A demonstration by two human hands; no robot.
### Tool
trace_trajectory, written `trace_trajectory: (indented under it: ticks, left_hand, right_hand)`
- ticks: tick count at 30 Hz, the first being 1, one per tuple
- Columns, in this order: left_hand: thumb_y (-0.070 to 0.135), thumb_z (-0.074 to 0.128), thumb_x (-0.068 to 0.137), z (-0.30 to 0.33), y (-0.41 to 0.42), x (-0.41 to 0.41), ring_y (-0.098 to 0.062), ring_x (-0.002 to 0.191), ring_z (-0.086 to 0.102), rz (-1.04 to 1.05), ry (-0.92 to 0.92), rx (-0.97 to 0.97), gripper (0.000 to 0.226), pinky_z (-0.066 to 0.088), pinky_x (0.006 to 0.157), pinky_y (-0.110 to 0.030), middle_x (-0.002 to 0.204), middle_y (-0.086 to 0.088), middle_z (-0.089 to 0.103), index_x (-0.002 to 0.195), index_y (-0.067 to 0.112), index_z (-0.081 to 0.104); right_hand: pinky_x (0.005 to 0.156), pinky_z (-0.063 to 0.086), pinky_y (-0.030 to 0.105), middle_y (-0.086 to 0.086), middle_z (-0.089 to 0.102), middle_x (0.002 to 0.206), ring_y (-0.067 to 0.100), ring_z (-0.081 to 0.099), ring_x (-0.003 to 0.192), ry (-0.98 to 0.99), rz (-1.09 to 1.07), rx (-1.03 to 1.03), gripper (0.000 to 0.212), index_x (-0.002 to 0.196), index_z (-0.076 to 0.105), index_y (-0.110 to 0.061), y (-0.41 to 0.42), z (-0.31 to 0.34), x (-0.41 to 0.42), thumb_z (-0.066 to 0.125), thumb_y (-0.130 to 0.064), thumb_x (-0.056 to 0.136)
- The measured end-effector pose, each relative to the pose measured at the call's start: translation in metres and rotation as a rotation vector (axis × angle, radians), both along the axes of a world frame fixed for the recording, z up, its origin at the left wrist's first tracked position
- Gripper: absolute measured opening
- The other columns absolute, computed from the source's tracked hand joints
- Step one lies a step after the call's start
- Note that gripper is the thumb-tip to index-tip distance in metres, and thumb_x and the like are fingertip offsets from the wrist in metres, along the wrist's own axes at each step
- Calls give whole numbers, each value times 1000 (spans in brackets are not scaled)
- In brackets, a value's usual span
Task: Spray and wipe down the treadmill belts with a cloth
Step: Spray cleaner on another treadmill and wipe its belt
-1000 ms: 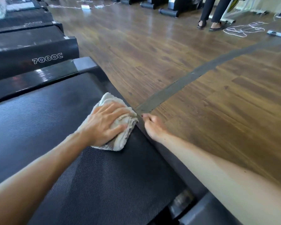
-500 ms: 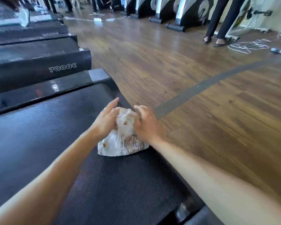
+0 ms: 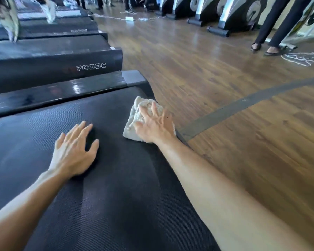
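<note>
The black textured treadmill belt (image 3: 116, 187) fills the lower left of the head view. A crumpled white cloth (image 3: 134, 122) lies on the belt near its right rear corner. My right hand (image 3: 155, 124) presses flat on the cloth with fingers spread. My left hand (image 3: 72, 153) rests flat on the bare belt, fingers straight, about a hand's width left of the cloth. No spray bottle is in view.
The glossy side rail (image 3: 62, 93) borders the belt at the back. Further treadmills (image 3: 53, 64), one marked 7000C, line up behind. Wood floor (image 3: 225, 87) with a grey strip lies right. A person's legs (image 3: 272, 33), white cords and exercise machines (image 3: 234, 17) stand farther off.
The cloth passed from my left hand to my right hand. My left hand moved left onto the bare belt; my right hand now presses the cloth near the belt's right edge.
</note>
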State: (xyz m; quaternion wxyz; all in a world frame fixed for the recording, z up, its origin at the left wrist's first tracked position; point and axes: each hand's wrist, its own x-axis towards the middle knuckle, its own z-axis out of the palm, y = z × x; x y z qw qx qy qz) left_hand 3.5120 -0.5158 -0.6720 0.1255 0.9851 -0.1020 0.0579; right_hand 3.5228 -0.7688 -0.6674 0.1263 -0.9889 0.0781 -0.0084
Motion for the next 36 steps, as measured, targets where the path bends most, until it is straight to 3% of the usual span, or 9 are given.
trace_trajectory:
  ticks: [3, 5, 8, 12, 18, 26, 28, 32, 36]
  left_hand:
    - [47, 45, 102, -6, -1, -4, -17, 155, 17, 34, 25, -31, 61, 10, 126, -44, 167, 2, 22, 157, 23, 34]
    - [48, 45, 101, -5, -3, -8, -19, 153, 20, 46, -2, -49, 60, 13, 125, -45, 166, 2, 25, 155, 22, 37]
    - [49, 42, 100, -5, -3, -8, -21, 152, 22, 46, -9, -55, 60, 14, 124, -46, 165, 3, 27, 153, 23, 37]
    - [48, 41, 101, -11, -1, -6, -17, 154, 16, 42, -12, -48, 61, 10, 125, -44, 167, 5, 22, 156, 24, 32]
    - [52, 39, 100, -10, -1, -3, -14, 152, 15, 46, -19, -54, 60, 9, 123, -43, 166, 8, 22, 155, 28, 32]
    - [52, 34, 101, -12, 0, -4, -11, 155, 7, 36, -12, -40, 62, 3, 125, -42, 168, 8, 14, 158, 27, 27]
    - [52, 32, 101, -13, 0, -5, -11, 155, 5, 42, -20, -46, 63, 1, 125, -41, 169, 8, 12, 158, 27, 25]
    - [52, 34, 101, -15, 1, -4, -11, 155, 7, 36, -29, -66, 61, 2, 125, -41, 168, 8, 15, 157, 28, 29]
    - [52, 34, 99, -15, 2, -3, -11, 154, 11, 33, -31, -73, 60, 5, 125, -40, 167, 9, 18, 155, 29, 32]
  right_hand:
    - [120, 2, 69, 11, 2, 172, 47, -4, 155, 54, 73, 58, 79, 155, 30, -34, 4, -7, 17, 11, -62, 84]
    - [121, -3, 66, 9, 5, 171, 40, -9, 156, 58, 140, 29, 69, 152, 38, -27, 4, -4, -7, 15, -53, 93]
    - [122, 8, 62, 8, -1, 170, 45, -6, 153, 53, 103, 43, 75, 161, 14, -33, -1, -1, -57, 17, -57, 90]
    - [121, 3, 65, 3, -18, 170, 47, -20, 152, 131, 21, 166, 72, 162, 0, -39, 6, 5, -35, 35, -51, 101]
    - [118, 15, 63, 8, 6, 167, 45, 5, 152, 83, -73, 135, 69, 161, 12, -37, 19, 7, 56, 35, -57, 99]
    - [122, 6, 58, 0, -6, 172, 45, -7, 154, 117, -42, 30, 70, 162, 4, -44, 11, 4, -7, 28, -63, 98]
    - [121, 14, 57, -3, -4, 171, 43, 1, 154, 100, -72, 61, 72, 161, 7, -45, 13, 7, 10, 31, -66, 96]
    - [114, 24, 61, 2, 15, 167, 42, 18, 150, 84, -156, 130, 73, 160, 20, -42, 24, 15, 84, 36, -64, 93]
    - [110, 29, 60, 0, 37, 160, 40, 30, 144, 21, -27, -157, 65, 152, 38, -45, 53, 23, 112, 30, -68, 91]
